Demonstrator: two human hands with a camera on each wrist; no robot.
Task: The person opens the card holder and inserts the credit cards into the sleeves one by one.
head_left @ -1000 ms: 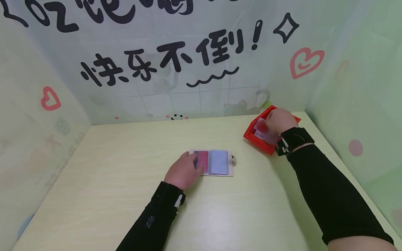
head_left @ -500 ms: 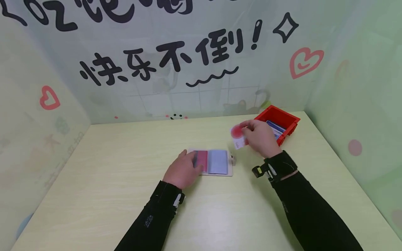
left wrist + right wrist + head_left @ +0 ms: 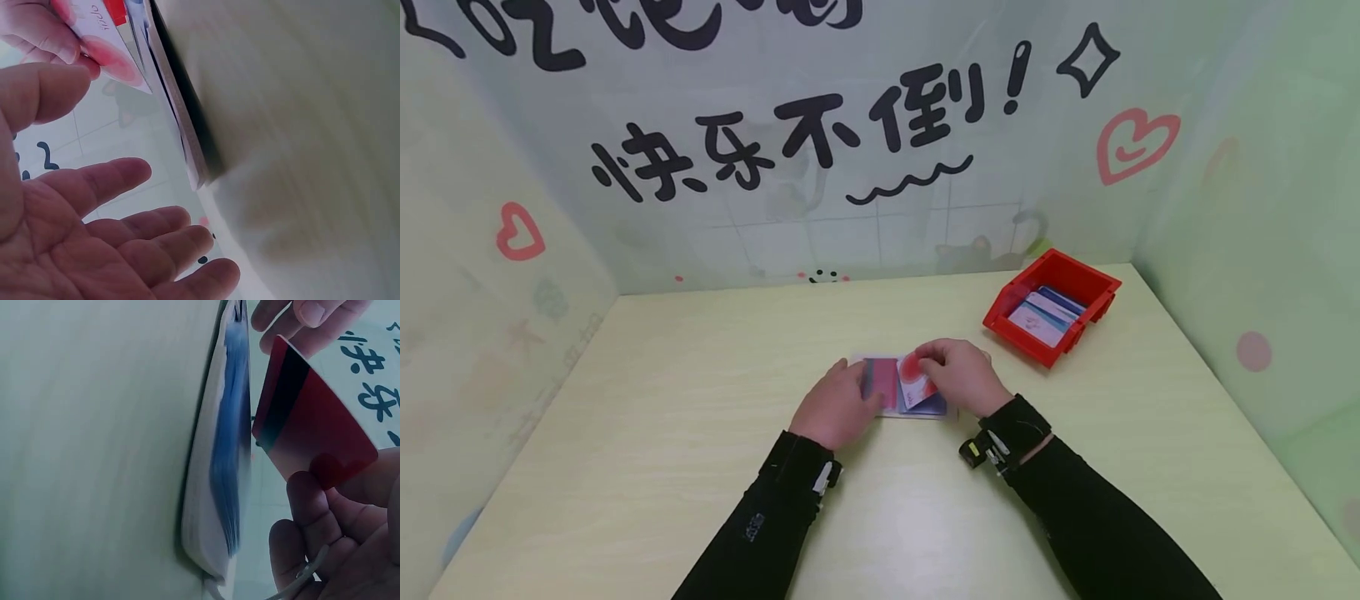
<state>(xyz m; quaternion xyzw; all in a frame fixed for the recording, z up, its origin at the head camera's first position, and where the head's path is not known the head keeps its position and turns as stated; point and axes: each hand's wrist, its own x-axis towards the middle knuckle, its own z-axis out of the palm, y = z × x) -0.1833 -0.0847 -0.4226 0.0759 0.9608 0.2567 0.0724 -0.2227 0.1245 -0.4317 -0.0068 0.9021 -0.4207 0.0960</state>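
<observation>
A card holder lies spread on the table, its left side pink and its right side blue with clear sleeves. In the right wrist view its stacked sleeves show edge-on. My right hand pinches a card over the blue side. That card is white with red circles on one face; its other face is red with a dark stripe. My left hand is at the holder's left end, its fingers extended and spread in the left wrist view. Whether they touch the holder is unclear.
A red plastic bin stands at the back right, with several cards inside. Behind the pale wooden table hangs a printed backdrop, with side panels at left and right.
My right hand has come out of the red bin with the card and moved left and nearer, to above the holder's blue side. My left hand has stayed in place.
</observation>
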